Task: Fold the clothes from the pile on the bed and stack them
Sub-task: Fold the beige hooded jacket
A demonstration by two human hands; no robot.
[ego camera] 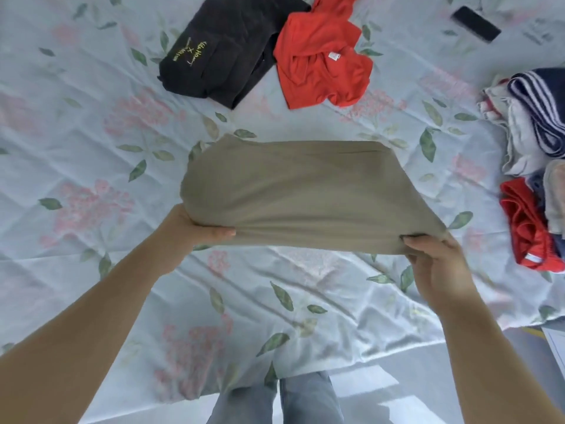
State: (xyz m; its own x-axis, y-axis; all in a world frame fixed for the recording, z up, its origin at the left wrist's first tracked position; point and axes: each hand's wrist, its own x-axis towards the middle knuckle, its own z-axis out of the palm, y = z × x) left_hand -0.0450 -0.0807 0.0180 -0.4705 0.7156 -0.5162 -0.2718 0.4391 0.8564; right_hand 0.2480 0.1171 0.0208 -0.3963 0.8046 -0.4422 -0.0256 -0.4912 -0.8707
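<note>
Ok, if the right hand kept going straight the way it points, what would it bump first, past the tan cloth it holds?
Probably the crumpled red shirt on the bed. The right hand points toward it across the tan cloth, though height is hard to judge.

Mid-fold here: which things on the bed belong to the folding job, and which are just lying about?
Job: khaki garment, held at its near edge by left hand and right hand; folded black garment; red shirt beside it; unfolded pile at right.
Lying about: dark flat phone-like object, top right; floral sheet.
</note>
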